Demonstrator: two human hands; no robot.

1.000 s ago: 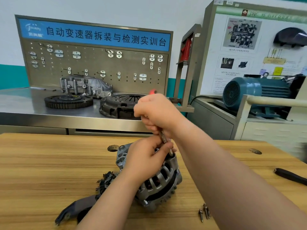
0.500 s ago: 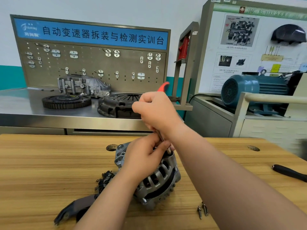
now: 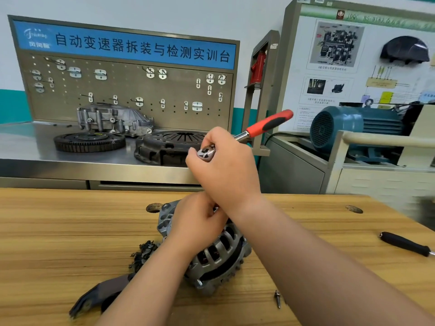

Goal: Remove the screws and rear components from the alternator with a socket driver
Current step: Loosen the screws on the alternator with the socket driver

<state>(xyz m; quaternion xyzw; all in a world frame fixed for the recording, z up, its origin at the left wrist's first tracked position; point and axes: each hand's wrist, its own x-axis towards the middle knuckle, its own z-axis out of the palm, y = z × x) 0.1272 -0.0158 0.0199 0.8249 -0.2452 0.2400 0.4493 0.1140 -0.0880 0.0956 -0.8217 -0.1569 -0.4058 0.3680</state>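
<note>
A silver alternator (image 3: pixel 221 257) lies on the wooden bench (image 3: pixel 58 234), its vented housing facing me. My left hand (image 3: pixel 197 222) curls over its top and holds it. My right hand (image 3: pixel 226 170) is above it, gripping the chrome head of a ratchet socket driver (image 3: pixel 266 125) whose red and black handle sticks out up and to the right. The driver's shaft runs down behind my hands and its tip is hidden. A loose screw (image 3: pixel 277 298) lies on the bench in front of the alternator.
A dark removed cover (image 3: pixel 98 298) and a small black finned part (image 3: pixel 143 252) lie left of the alternator. A black-handled tool (image 3: pixel 404 243) rests at the right edge. Behind stand a steel bench with a flywheel (image 3: pixel 89 141), clutch cover (image 3: pixel 169 147), and a blue motor (image 3: pixel 353 128).
The ratchet handle has swung out to the right from behind my right hand and now shows in full. My left hand stays on the alternator.
</note>
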